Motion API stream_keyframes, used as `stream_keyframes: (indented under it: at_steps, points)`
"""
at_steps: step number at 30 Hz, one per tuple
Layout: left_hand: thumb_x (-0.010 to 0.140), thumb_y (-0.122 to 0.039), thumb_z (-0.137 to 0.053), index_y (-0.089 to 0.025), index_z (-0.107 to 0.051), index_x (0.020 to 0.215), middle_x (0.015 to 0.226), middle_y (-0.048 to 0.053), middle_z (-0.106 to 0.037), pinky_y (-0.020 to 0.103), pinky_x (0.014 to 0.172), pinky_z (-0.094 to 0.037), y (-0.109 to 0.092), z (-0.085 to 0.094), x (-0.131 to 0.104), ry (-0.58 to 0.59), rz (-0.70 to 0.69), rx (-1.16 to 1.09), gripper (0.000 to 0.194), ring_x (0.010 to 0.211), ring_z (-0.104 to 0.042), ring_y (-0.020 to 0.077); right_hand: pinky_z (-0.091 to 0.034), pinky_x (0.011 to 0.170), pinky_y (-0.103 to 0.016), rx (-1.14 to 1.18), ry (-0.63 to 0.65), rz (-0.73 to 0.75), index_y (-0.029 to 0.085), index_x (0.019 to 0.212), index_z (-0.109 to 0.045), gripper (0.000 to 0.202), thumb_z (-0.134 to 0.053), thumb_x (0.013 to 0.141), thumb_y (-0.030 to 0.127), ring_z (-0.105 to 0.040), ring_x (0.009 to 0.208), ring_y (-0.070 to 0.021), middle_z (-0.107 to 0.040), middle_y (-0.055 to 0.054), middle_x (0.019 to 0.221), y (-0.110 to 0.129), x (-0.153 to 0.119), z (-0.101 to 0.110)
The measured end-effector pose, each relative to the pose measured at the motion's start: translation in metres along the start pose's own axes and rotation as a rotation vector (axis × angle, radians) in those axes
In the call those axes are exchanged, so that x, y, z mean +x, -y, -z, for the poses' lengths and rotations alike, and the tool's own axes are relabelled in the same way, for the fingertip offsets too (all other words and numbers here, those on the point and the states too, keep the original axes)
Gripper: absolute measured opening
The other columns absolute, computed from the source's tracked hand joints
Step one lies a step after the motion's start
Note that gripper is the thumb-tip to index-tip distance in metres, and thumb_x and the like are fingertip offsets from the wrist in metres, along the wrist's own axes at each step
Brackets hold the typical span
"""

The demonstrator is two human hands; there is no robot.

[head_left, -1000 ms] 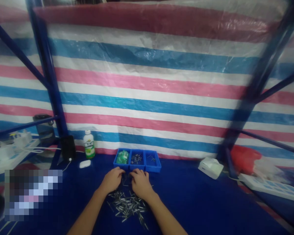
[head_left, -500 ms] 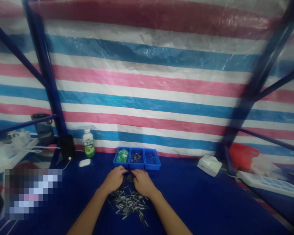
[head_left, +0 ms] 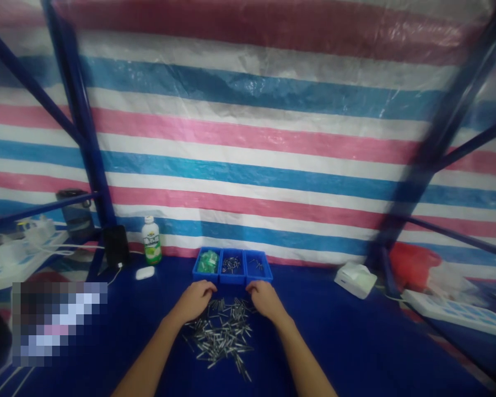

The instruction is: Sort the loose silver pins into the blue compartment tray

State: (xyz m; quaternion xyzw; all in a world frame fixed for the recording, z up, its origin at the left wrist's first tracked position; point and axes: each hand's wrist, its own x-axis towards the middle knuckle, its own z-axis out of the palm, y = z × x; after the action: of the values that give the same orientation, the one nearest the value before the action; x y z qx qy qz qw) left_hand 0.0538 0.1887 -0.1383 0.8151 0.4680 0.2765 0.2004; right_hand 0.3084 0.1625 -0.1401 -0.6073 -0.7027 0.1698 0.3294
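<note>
My left hand [head_left: 196, 298] rests on the blue tabletop at the left edge of a loose pile of thin silvery metal pins [head_left: 223, 336]. Its fingers are curled together and point toward the blue bins; whatever they pinch, if anything, is hidden. At the pile's upper right is my right hand [head_left: 265, 299], its fingers also bent and closed, their contents out of sight. Just beyond the hands stand three joined blue bins [head_left: 233, 280]. Green packets [head_left: 208, 262] fill the left one, many small metal pieces [head_left: 231, 264] lie in the middle one, and a few [head_left: 256, 263] in the right one.
A white-capped bottle [head_left: 152, 242], a white oval case [head_left: 145, 273] and a black device [head_left: 116, 245] stand at the back left. To the right are a tissue pack [head_left: 355, 279], a red bag [head_left: 413, 264] and a power strip [head_left: 458, 314]. A striped sheet [head_left: 248, 165] hangs behind.
My right hand has moved right, away from my left hand, uncovering pins now spread between them. The left hand has stayed nearly in place. The view has shifted slightly.
</note>
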Motion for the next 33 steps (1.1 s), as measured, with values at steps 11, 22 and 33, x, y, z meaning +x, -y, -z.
stream_keyframes:
  at_steps: [11,22,33]
  points:
    - [0.08,-0.017,-0.045,-0.024,-0.073,0.095,0.088,0.001,-0.075,0.025,0.074,-0.046,-0.012,0.0,-0.004,0.079,0.004,-0.107,0.032,0.082,-0.067,0.0186,-0.045,0.082,-0.029,0.139,0.107,0.132,0.02,0.091,-0.075,0.037,-0.041,0.078,0.011,-0.065,0.087,-0.0201,-0.073,-0.006,0.091,0.02,-0.009,-0.009]
    - [0.082,-0.02,-0.048,-0.022,-0.073,0.095,0.092,0.004,-0.074,0.027,0.075,-0.047,-0.007,0.001,0.0,-0.023,0.013,-0.091,0.028,0.083,-0.066,0.0202,-0.029,0.098,-0.044,-0.031,0.399,0.223,0.037,0.097,-0.073,0.021,-0.062,0.081,0.028,-0.043,0.112,-0.0248,-0.058,-0.002,0.112,0.026,-0.025,0.011]
    - [0.083,-0.022,-0.047,-0.022,-0.072,0.096,0.091,0.002,-0.074,0.026,0.074,-0.046,0.0,-0.003,0.001,-0.034,0.016,-0.082,0.028,0.078,-0.065,0.0183,-0.028,0.099,-0.045,0.015,0.457,0.196,0.029,0.089,-0.071,0.01,-0.063,0.082,0.029,-0.042,0.113,-0.0243,-0.055,-0.002,0.111,0.023,-0.021,0.008]
